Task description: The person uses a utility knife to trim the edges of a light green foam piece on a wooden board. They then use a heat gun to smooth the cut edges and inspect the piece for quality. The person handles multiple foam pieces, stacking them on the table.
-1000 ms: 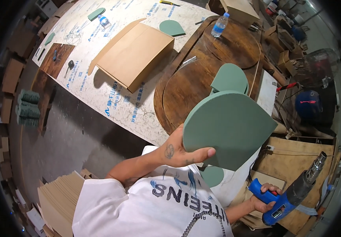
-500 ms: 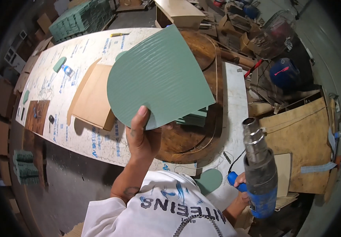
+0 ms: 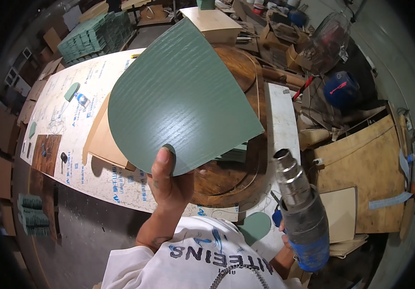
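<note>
Stacked green boards (image 3: 94, 36) stand beyond a white printed table (image 3: 63, 103) in the head view. Above a dark brown wooden top (image 3: 222, 178), the left hand (image 3: 171, 185) grips a large green panel (image 3: 183, 96) by its rounded lower edge, thumb on the face. Mostly hidden, the right hand (image 3: 287, 243) holds a blue-and-black heat gun (image 3: 306, 221), its metal nozzle (image 3: 289, 176) upward, apart from the panel.

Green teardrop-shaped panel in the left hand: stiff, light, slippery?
The green teardrop-shaped panel is probably stiff: gripped near its lower edge, it shows no sag. Likely fairly light, since the left hand alone supports it. Its glossy sheen suggests slipperiness.
</note>
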`<state>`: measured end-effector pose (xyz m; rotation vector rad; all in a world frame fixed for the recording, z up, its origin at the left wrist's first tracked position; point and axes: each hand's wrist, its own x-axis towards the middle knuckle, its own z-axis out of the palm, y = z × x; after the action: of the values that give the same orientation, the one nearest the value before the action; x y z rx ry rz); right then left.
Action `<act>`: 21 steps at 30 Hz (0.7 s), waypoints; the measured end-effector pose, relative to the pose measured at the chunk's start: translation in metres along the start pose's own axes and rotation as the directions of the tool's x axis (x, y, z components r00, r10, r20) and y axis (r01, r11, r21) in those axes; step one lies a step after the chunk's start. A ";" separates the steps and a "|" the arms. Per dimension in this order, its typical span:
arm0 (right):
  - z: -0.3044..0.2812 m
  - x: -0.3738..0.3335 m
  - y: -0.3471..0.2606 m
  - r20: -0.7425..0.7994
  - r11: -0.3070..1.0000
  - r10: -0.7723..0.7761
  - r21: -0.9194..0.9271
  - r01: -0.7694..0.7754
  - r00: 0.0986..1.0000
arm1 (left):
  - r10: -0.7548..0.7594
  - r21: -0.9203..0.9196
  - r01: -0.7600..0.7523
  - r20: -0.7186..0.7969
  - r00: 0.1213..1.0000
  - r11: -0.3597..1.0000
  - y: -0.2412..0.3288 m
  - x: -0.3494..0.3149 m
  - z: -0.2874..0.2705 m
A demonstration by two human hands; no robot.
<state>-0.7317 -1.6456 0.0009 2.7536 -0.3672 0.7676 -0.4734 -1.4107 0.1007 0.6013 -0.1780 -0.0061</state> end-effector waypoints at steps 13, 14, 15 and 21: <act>0.048 -0.059 0.014 0.359 0.810 0.584 -0.308 -0.498 0.728 | -0.029 0.008 0.028 0.075 0.997 1.000 0.002 -0.008 0.002; 0.054 -0.073 0.023 0.388 0.783 0.620 -0.374 -0.498 0.683 | -0.047 -0.002 0.047 0.092 0.995 0.999 0.001 -0.009 0.003; 0.060 -0.079 0.028 0.395 0.768 0.637 -0.395 -0.504 0.661 | -0.068 -0.018 0.070 0.098 0.993 0.997 0.002 -0.009 0.003; 0.068 -0.069 0.023 0.332 0.828 0.560 -0.247 -0.503 0.759 | -0.154 -0.106 0.159 0.054 0.987 0.982 0.012 -0.008 -0.004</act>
<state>-0.7638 -1.6768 -0.0882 2.6588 -1.2857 0.2556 -0.4808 -1.3985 0.1028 0.5040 -0.1726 -0.1809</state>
